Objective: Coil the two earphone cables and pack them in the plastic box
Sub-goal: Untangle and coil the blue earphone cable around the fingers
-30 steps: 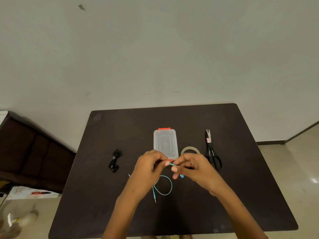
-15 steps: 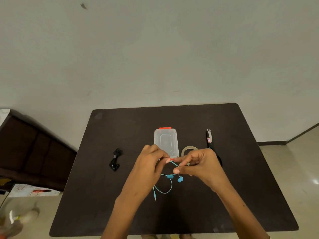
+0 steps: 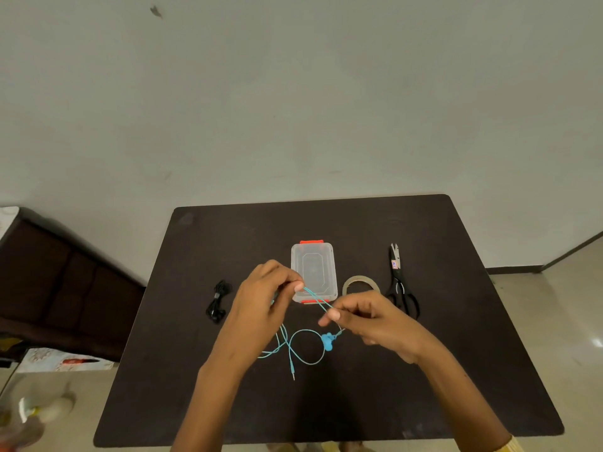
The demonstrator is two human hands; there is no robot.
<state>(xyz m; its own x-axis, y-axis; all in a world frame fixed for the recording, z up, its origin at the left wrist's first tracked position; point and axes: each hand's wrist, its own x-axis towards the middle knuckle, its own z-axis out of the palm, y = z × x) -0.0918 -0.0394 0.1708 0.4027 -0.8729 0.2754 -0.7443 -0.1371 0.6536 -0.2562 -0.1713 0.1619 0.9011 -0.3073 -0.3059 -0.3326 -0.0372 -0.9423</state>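
A teal earphone cable (image 3: pixel 305 349) loops on the dark table (image 3: pixel 456 353), its earbuds bunched near my right hand and its plug pointing toward me. My left hand (image 3: pixel 264 298) pinches the cable near the box's front edge. A taut stretch runs from there to my right hand (image 3: pixel 365 316), which pinches it lower down. The clear plastic box (image 3: pixel 314 271) with red latches lies closed behind my hands. A black earphone cable (image 3: pixel 218 301) lies bundled to the left, untouched.
A roll of clear tape (image 3: pixel 360 284) lies right of the box, and black scissors (image 3: pixel 399 282) lie beyond it. A dark wooden cabinet (image 3: pixel 49 282) stands left of the table. The wall runs behind the table's far edge.
My hands have drawn apart, the right one moving down and right, stretching a length of teal cable between them. The earbuds have dropped into view under my right hand.
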